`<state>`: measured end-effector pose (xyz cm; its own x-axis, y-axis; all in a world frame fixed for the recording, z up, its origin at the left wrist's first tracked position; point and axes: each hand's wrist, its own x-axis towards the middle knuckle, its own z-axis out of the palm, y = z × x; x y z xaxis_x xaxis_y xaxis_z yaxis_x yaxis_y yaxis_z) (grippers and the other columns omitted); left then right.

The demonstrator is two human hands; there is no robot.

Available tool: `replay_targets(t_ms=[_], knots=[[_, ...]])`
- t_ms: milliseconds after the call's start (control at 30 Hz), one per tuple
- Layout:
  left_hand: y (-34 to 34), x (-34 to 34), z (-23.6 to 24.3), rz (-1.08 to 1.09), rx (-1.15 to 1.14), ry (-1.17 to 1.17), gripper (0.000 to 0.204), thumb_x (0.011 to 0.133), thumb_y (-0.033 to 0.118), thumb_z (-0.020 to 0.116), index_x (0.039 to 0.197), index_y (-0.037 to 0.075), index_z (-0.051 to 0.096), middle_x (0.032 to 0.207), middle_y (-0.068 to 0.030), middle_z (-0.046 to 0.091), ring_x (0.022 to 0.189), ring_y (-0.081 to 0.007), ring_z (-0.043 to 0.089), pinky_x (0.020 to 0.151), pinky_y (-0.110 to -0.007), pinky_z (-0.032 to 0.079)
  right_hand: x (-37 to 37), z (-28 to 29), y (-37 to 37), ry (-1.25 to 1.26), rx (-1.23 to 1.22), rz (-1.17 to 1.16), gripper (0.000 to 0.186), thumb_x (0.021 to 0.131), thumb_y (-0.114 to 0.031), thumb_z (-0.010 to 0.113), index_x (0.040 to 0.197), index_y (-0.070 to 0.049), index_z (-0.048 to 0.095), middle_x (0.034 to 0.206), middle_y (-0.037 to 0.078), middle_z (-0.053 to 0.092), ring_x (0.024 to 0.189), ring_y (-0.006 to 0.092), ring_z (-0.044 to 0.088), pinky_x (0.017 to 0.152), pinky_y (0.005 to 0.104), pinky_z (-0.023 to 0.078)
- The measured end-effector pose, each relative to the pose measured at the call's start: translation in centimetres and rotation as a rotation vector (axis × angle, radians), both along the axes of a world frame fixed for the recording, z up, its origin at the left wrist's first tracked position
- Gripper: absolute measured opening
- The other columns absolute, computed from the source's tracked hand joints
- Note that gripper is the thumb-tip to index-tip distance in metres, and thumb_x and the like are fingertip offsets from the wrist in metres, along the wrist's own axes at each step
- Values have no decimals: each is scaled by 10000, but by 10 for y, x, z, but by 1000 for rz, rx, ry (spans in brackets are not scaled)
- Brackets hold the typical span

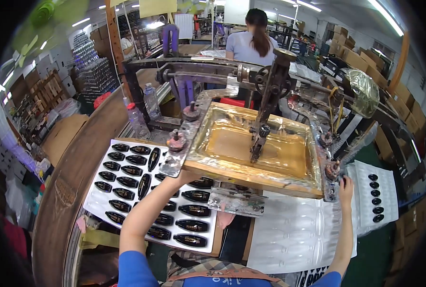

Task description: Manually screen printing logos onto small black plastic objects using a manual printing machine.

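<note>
A wooden-edged printing screen (251,176) with gold-brown ink on its mesh is held raised and tilted in a metal printing press. Below its front left corner is my left hand (186,177), its fingers hidden under the frame. My right hand (346,188) has curled fingers at the outer edge of the metal bracket (332,184) on the right. Under the screen, a metal plate (238,201) is partly hidden. On the left lies a white tray (91,201) of glossy black, tapered oval pieces (194,210) bearing gold print.
White moulded sheets (289,239) lie front right. Beyond them, another white sheet (387,191) carries several small black ovals (376,193). Clear plastic bottles (137,122) stand behind the tray. A person (251,45) sits ahead, back turned. Cardboard boxes (356,57) are stacked at far right.
</note>
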<state>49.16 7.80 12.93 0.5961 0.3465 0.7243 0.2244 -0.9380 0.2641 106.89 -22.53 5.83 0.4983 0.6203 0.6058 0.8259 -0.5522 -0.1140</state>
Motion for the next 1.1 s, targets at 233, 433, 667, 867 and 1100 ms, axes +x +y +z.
replay_targets(t_ms=[233, 433, 667, 867, 1100], knots=[[-2, 36, 22, -155, -345, -150, 176, 772, 69, 557, 942, 21, 548, 908, -79, 576, 815, -183, 553, 729, -280, 444, -231, 90, 44, 469, 167, 584, 431, 748, -83, 587, 1155, -12, 465, 1057, 125, 549, 920, 245, 545, 812, 306, 410], [6, 52, 47, -273, -685, -302, 171, 781, 57, 558, 947, 14, 555, 912, -59, 580, 822, -141, 547, 732, -251, 440, -316, 123, 90, 599, 20, 810, 324, 745, -110, 646, 1036, -5, 548, 1023, 99, 573, 963, 203, 519, 844, 317, 384], [-3, 33, 66, -348, -1031, -537, 165, 792, 43, 559, 952, 7, 564, 916, -36, 585, 830, -92, 540, 736, -218, 435, -357, 126, 119, 586, 7, 818, 348, 808, -268, 566, 1060, -29, 546, 1052, 156, 558, 988, 303, 512, 845, 352, 388], [-12, -40, 56, -307, -1121, -591, 183, 791, 31, 583, 968, -16, 574, 914, -39, 600, 841, -71, 548, 754, -191, 431, -382, 126, 130, 514, -131, 820, 365, 740, -214, 655, 1023, -3, 560, 998, 134, 580, 938, 246, 527, 806, 328, 402], [-24, -159, 33, 51, -950, -610, 163, 772, 28, 609, 931, 1, 580, 865, -33, 602, 805, -79, 562, 746, -197, 441, -388, 124, 131, 506, -34, 914, 344, 727, -178, 642, 994, 18, 545, 880, 143, 586, 775, 246, 548, 692, 324, 420]])
